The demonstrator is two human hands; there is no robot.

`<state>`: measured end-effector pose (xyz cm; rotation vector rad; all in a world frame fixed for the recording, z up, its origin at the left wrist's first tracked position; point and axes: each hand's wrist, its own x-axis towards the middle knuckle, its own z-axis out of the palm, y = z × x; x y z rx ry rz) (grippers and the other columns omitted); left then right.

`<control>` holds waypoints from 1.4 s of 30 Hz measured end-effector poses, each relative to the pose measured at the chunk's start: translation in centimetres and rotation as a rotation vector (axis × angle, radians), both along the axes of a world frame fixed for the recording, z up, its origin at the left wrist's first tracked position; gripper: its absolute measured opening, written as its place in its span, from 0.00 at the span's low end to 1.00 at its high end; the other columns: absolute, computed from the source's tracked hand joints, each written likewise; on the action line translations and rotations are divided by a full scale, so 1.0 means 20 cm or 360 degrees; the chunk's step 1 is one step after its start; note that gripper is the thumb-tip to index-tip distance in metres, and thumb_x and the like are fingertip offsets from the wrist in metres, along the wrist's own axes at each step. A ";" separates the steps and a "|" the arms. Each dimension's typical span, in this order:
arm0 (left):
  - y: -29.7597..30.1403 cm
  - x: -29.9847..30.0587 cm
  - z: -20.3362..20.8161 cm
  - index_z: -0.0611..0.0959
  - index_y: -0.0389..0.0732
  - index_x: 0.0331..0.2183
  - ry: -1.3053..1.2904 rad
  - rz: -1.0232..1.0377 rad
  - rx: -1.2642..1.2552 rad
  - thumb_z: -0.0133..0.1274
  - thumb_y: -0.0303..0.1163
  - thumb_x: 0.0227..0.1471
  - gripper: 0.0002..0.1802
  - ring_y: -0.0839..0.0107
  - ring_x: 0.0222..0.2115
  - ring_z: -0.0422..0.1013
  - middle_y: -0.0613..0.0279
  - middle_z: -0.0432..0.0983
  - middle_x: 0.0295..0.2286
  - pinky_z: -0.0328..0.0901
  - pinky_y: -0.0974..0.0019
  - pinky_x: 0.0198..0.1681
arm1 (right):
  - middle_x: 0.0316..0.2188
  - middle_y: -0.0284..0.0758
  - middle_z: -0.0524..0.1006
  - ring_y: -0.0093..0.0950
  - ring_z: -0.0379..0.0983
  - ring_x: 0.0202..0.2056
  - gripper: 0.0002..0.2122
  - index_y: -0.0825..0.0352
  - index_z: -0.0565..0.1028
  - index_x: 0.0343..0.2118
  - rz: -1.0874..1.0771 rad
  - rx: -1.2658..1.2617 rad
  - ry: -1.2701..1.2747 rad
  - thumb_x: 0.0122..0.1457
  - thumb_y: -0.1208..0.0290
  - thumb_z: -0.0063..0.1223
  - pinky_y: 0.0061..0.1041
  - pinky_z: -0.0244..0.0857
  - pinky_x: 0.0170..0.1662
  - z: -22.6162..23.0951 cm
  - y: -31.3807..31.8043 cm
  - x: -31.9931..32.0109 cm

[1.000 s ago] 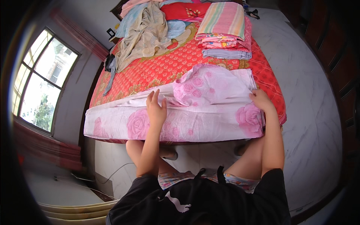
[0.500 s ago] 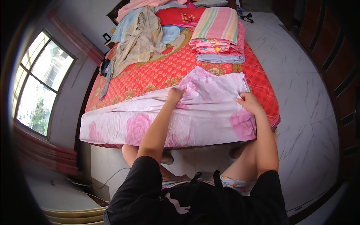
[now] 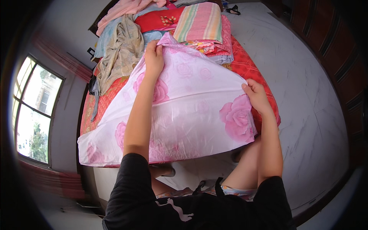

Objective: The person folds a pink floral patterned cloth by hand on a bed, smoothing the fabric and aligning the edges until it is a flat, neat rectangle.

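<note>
Head view: one sheet, white with pink roses, spread over the near edge of the bed. Left hand: grip pinching sheet's far edge. Right hand: grip pinching sheet's right edge. Folded stack, toward bed's far right corner.

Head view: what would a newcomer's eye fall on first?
The rose-printed white cloth comes first, spread between the left hand and the right hand in the middle. Beyond it, on the red bedspread, a folded stack with a striped top stands right of a rumpled beige cloth.
</note>
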<state>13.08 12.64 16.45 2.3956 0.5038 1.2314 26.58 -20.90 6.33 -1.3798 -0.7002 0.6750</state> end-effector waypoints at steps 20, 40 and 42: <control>-1.21 -0.47 -0.72 0.64 0.48 0.57 0.1106 -0.0405 0.0249 0.51 0.40 0.50 0.33 0.50 0.61 0.44 0.49 0.49 0.59 0.38 0.33 0.57 | 0.22 0.32 0.73 0.24 0.72 0.23 0.15 0.69 0.74 0.29 0.0204 -0.0906 0.0001 0.53 0.58 0.56 0.24 0.71 0.25 -0.12 0.11 0.18; -1.07 -0.31 -0.84 0.62 0.54 0.58 0.1113 -0.0105 0.0226 0.42 0.46 0.56 0.29 0.50 0.61 0.45 0.49 0.48 0.60 0.39 0.41 0.60 | 0.23 0.39 0.75 0.27 0.74 0.21 0.20 0.75 0.70 0.36 0.0057 -0.0881 -0.0156 0.52 0.60 0.59 0.26 0.69 0.23 -0.11 0.07 0.12; -1.06 -0.33 -0.86 0.63 0.52 0.58 0.1076 -0.0067 0.0204 0.42 0.46 0.56 0.29 0.51 0.60 0.46 0.48 0.49 0.59 0.40 0.42 0.60 | 0.26 0.42 0.75 0.29 0.75 0.27 0.25 0.76 0.67 0.42 0.0248 -0.0971 -0.0175 0.50 0.59 0.60 0.27 0.70 0.29 -0.07 -0.05 0.03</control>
